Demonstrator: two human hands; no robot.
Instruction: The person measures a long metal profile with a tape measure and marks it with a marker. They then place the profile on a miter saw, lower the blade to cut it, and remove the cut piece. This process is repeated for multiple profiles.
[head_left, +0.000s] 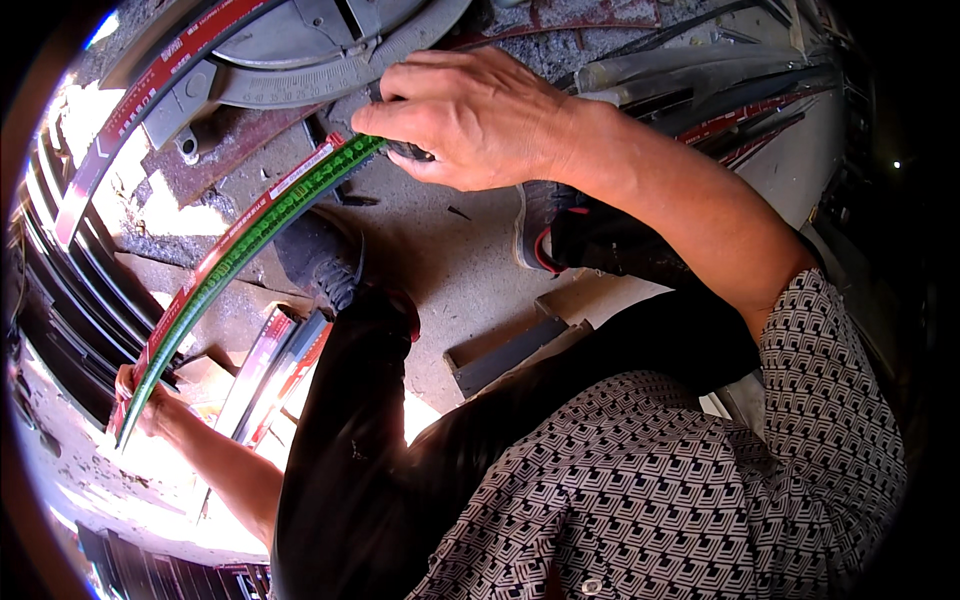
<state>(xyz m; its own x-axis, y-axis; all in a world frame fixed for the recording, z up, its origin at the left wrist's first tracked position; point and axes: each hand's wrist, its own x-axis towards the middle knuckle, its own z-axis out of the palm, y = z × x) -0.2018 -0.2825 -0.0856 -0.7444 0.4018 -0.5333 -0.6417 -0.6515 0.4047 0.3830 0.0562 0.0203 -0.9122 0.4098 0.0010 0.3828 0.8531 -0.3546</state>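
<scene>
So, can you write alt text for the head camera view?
A person in a patterned shirt holds a green measuring tape along a long red strip: the right hand grips the tape's dark case, the left hand the strip's lower-left end. At top is a grey round base with a curved scale; dark shoes rest on the floor.

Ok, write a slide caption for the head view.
Green tape measure extended along a red strip, the right hand holding its upper end, the left hand grasping the strip's lower end.

Right hand (475, 118) is curled in a grip beyond the left leg (345, 450); left hand (150, 408), also curled, reaches well outside that leg.
</scene>
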